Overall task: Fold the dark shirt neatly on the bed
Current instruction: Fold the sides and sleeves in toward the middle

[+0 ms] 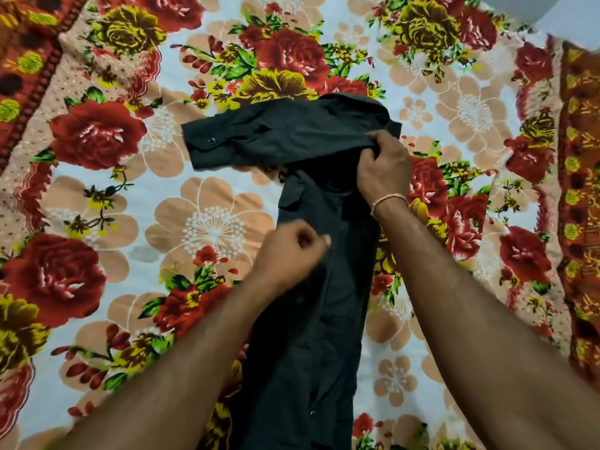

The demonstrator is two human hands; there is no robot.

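Observation:
The dark shirt (311,336) lies on the flowered bed sheet (207,228) as a long narrow strip running from the bottom edge up to the middle. Its sleeve (259,138) is laid sideways across the top, pointing left, with the buttoned cuff at the left end. My right hand (383,170) pinches the fabric where the sleeve meets the body. My left hand (292,251), slightly blurred, rests closed over the left edge of the strip; whether it grips cloth is unclear.
The sheet has red, yellow and peach flowers and covers the whole bed. A red patterned border runs along the left (29,86) and right (581,190) sides. A pale wall corner (571,14) shows at the top right.

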